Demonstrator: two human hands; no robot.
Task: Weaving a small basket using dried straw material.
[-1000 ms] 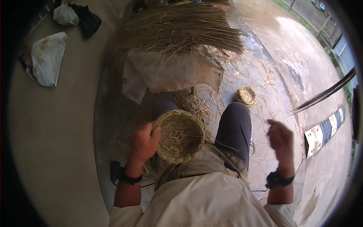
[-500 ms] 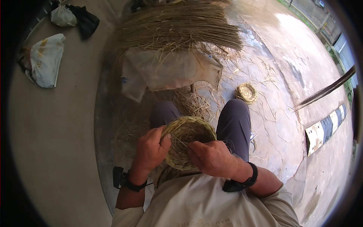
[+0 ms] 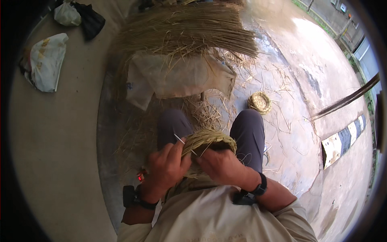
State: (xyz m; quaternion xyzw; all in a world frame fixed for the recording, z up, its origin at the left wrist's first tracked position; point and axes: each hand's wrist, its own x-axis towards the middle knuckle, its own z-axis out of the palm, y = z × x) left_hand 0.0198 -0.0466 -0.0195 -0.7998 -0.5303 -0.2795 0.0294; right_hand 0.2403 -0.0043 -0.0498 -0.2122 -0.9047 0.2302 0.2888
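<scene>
A person sat on the floor (image 3: 60, 153), seen from above, with both knees in dark trousers pointing forward. Between the knees, close to the body, both hands held a half-woven straw basket (image 3: 209, 141), a round coil of pale yellow fibre tilted toward the viewer.

The left hand (image 3: 167, 167) gripped the basket's near left rim, its fingers (image 3: 177, 151) curled around the weave and pinching a thin pale needle (image 3: 183, 143) that stuck out up and to the left. The right hand (image 3: 221, 165) pressed on the basket's near right side, fingers bent over the rim and closed on the straw. Each wrist wore a dark band.

Ahead of the knees lay loose straw scattered on the floor. Farther off, a large bundle of long straw stalks (image 3: 185, 28) lay across the top of the view, partly resting on a pale, crumpled sack (image 3: 177, 76). A small finished coil of woven straw (image 3: 260, 102) sat on the floor just beyond the right knee. At the far left lay a white cloth bag (image 3: 44, 62) and, above it, a dark piece of cloth (image 3: 90, 20).
</scene>
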